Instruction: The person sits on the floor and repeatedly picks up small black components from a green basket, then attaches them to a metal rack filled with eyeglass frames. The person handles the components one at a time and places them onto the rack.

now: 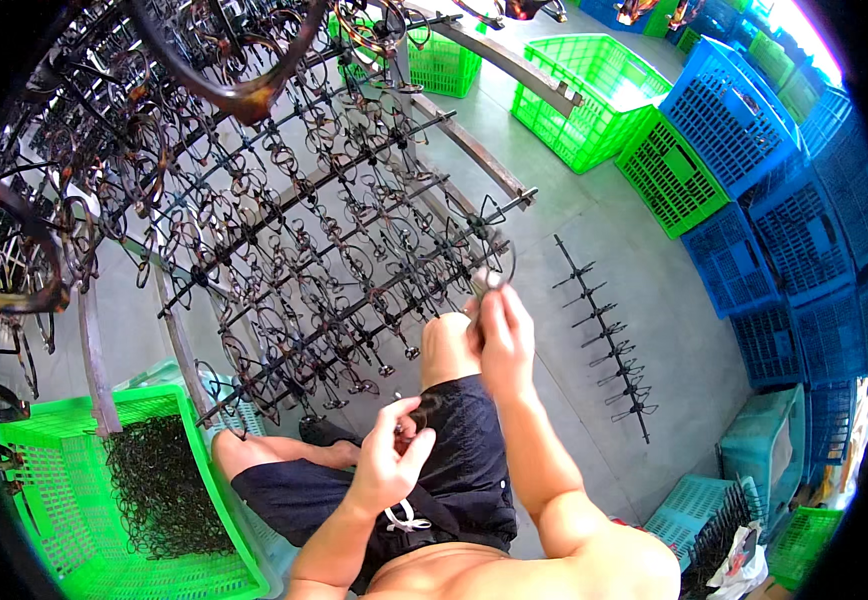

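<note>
Dark tortoiseshell eyeglass frames (354,255) hang in rows from thin black bars on a metal rack in front of me. My right hand (501,325) is raised at the near right end of one bar, fingers pinched on an eyeglass frame (510,262) whose dark rim shows above the fingertips. Over my lap my left hand (391,455) is closed, fingers curled around something small and dark, mostly hidden by the fingers.
A green crate (64,500) with a heap of dark wire-like pieces stands at lower left. A bare clip bar (604,335) lies on the floor to the right. Stacked blue crates (734,110) and a bright green crate (584,95) line the far right. Rack posts (94,350) stand left.
</note>
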Motion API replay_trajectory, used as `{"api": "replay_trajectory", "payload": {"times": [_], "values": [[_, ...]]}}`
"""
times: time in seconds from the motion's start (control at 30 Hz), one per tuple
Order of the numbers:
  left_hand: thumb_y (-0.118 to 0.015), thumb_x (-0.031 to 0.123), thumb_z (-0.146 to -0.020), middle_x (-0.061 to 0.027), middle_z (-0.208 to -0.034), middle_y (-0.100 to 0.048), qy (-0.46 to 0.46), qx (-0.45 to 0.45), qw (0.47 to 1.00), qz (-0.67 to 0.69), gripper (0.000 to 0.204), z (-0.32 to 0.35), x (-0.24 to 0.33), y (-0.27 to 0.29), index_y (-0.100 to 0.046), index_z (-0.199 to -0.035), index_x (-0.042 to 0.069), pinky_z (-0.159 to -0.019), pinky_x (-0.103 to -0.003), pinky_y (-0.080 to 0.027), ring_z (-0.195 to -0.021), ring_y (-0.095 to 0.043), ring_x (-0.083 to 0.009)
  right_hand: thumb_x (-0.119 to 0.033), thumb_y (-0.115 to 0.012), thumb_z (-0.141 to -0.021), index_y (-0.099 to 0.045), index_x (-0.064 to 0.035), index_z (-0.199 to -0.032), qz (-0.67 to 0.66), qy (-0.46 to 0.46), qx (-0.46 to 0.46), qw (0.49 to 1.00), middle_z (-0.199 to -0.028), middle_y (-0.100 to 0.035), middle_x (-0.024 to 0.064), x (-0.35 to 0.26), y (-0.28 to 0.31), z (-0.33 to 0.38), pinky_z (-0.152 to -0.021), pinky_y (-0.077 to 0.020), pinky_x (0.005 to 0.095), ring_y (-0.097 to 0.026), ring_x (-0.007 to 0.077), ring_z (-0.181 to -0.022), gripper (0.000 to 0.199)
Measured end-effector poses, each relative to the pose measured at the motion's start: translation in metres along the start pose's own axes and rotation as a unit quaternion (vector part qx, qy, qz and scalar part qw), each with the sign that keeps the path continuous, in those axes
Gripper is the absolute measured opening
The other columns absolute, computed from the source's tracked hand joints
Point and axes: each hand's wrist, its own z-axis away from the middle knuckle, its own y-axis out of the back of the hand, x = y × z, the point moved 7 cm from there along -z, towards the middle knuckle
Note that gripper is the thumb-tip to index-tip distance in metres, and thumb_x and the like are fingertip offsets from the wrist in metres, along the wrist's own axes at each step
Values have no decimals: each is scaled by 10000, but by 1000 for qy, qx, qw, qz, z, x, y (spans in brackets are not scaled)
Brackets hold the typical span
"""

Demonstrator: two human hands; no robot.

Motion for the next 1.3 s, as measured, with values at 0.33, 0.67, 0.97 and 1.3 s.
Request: {"api": "replay_trajectory", "payload": {"times": [0.33,0.67,0.97,1.3], "values": [[-584,81,-878,-101,-802,-687,-90,77,971,-206,157,13,52,55,-533,-997,-7,-465,-211,-476,-522,-598,-94,-132,-559,-875,-529,-20,-994,-38,-131,-84,987,-878,-627,66,37,-3,-91,-381,-340,211,-416,66,-413,166],[-411,151,-970,-75,-690,-601,-62,178,982,34,190,-18,55,60,-500,-1045,1,-400,-183,-376,-439,-469,-71,-142,-545,-850,-529,-18,-935,122,-91,-60,987,-784,-604,44,38,-18,-110,-655,-438,254,-539,97,-664,152],[-561,158,-902,-141,-806,-631,-21,96,947,306,248,-28,51,34,-489,-1079,0,-461,-298,-524,-606,-638,-212,-103,-558,-822,-520,-43,-1100,201,78,24,976,-1031,-537,92,26,6,-93,-704,-441,242,-526,149,-877,287],[-523,223,-932,-30,-527,-492,1,46,982,181,272,-26,28,45,-556,-793,-8,-351,-211,-350,-405,-467,-89,-322,-733,-661,-557,-221,-1162,274,282,-449,802,-1219,-477,121,-41,-65,29,-935,-388,412,-453,314,-1144,541]]}}
